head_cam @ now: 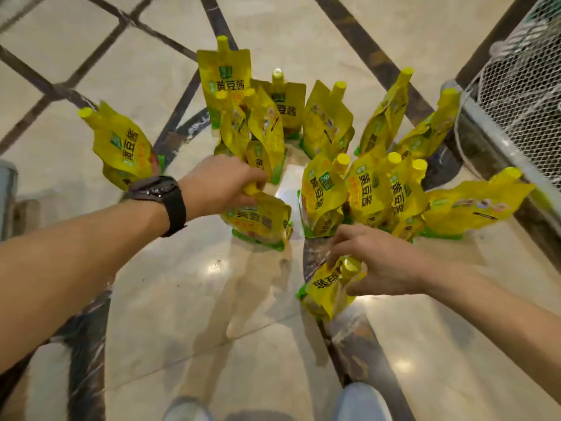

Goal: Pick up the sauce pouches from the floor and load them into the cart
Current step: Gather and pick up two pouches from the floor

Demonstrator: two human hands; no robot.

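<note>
Nearest the camera, at the bottom edge, two pale blue blurs are probably the person's legs [361,402], standing on a polished stone floor [170,299] crossed by dark inlaid bands. Both bare forearms reach forward and down from there. The left hand [221,183], with a dark watch [161,196] on its wrist, is curled round the yellow spout of the near-left pouch [258,221]. I cannot tell whether that pouch's green base sits on the floor or just above it. The right hand [376,262] pinches the neck of the near-right pouch [326,288] between thumb and fingers, and the body hangs tilted below, its base at or near the floor. Gripping at the spout makes sense: it is the one stiff part of a soft, bulging bag, and it sticks up where fingers reach it without stooping lower. Taking one in each hand should halve the trips. Beyond the hands the other sauce pouches [364,192] stand in a loose cluster, mostly upright on their bases with caps pointing up. One stands apart at the far left [124,147] and one lies flatter at the right [473,208]. The cart [516,86], with white mesh over its side and a metal rail, stands at the far right, just beside the right-hand pouches, so each load is likely a short swing rightward. With so many pouches on the floor, I judge most of the loading is not yet done; what shows green through the mesh is too blurred to name.
</note>
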